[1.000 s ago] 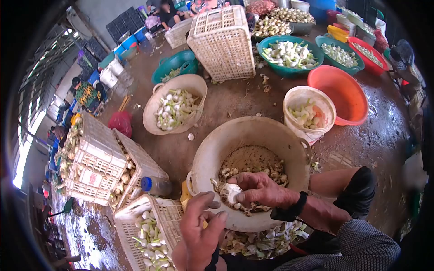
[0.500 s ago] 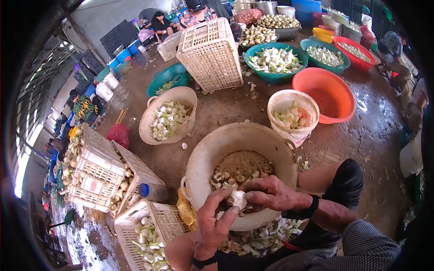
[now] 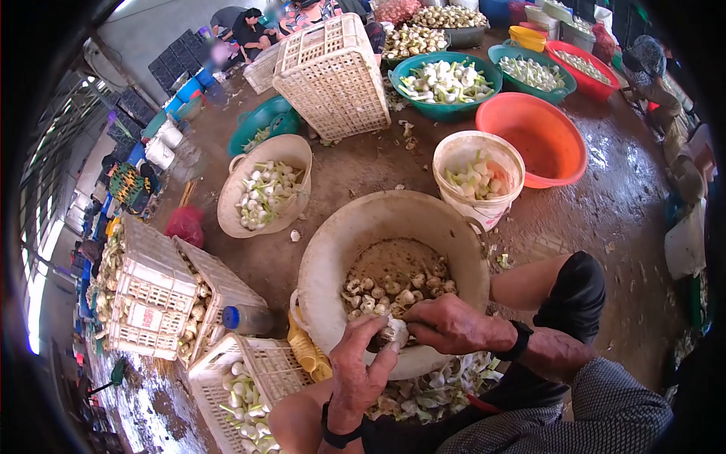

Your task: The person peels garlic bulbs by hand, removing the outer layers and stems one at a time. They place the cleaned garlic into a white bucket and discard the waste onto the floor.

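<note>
My left hand [image 3: 358, 372] grips a whitish garlic bulb [image 3: 392, 331] between thumb and fingers, just over the near side of a large beige tub [image 3: 325, 257]. Against the same bulb, the fingers of my right hand [image 3: 457, 325] are pinched together, partly covering it. Whether loose skin is between them is too small to tell. Inside the tub lie several brownish, unpeeled garlic bulbs [image 3: 393, 287], along with dirt on its floor. Peeled skins [image 3: 435, 390] are heaped beneath the tub, between my legs.
A white bucket [image 3: 488, 155] with garlic and an orange basin [image 3: 533, 140] stand beyond. A beige basin [image 3: 302, 185] of trimmed garlic is at left, near stacked white crates [image 3: 155, 291]. A blue-capped bottle [image 3: 249, 319] and crate of peeled garlic [image 3: 246, 405] are close by. Other people sit farther off.
The view has shifted, so the surroundings sit higher and slightly left. My right fingers have moved over the bulb and lower, covering more of it; my left hand keeps its grip.
</note>
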`<state>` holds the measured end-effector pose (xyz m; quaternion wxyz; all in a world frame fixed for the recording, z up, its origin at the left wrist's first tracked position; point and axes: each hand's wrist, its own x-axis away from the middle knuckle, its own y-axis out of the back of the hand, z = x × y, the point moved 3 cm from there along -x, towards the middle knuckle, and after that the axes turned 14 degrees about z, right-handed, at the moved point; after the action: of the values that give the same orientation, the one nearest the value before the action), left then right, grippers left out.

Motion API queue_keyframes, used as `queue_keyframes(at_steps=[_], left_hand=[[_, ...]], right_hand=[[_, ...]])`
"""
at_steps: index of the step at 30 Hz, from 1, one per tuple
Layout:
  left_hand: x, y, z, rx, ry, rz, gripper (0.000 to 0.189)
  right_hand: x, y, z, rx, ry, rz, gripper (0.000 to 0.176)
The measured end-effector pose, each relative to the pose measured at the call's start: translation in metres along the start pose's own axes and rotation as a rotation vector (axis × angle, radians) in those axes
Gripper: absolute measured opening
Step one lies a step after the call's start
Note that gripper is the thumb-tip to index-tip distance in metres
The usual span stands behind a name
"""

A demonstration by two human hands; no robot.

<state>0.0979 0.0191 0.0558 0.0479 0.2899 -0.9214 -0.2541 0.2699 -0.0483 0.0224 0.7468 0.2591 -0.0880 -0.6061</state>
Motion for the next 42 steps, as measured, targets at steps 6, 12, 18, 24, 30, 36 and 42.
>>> queue_keyframes(at_steps=[6, 12, 18, 24, 30, 36, 42], left_hand=[[-0.001, -0.007, 0.006, -0.018, -0.022, 0.017, 0.037], [0.001, -0.007, 0.006, 0.318, 0.06, 0.009, 0.038], [0.005, -0.011, 0.005, 0.58, 0.125, 0.015, 0.04], [0.01, 0.007, 0.009, 0.857, -0.02, -0.146, 0.042], [0.015, 0.022, 0.012, 0.971, -0.1, -0.195, 0.047], [0.016, 0.016, 0.005, 0.957, -0.048, -0.102, 0.049], [0.016, 0.011, -0.001, 1.03, 0.01, -0.009, 0.044]], right_hand=[[0.004, -0.001, -0.003, 0.02, -0.056, -0.084, 0.016], [0.006, 0.004, -0.006, -0.122, -0.086, -0.043, 0.017], [0.007, 0.009, 0.003, -0.319, -0.072, -0.005, 0.017], [0.012, -0.012, -0.062, -0.314, -0.297, -0.108, 0.017], [0.024, -0.044, -0.088, 0.168, -0.229, 0.137, 0.021], [0.009, -0.011, -0.033, -0.556, -0.166, 0.124, 0.024], [0.007, -0.005, -0.004, -0.552, 0.014, 0.216, 0.025]])
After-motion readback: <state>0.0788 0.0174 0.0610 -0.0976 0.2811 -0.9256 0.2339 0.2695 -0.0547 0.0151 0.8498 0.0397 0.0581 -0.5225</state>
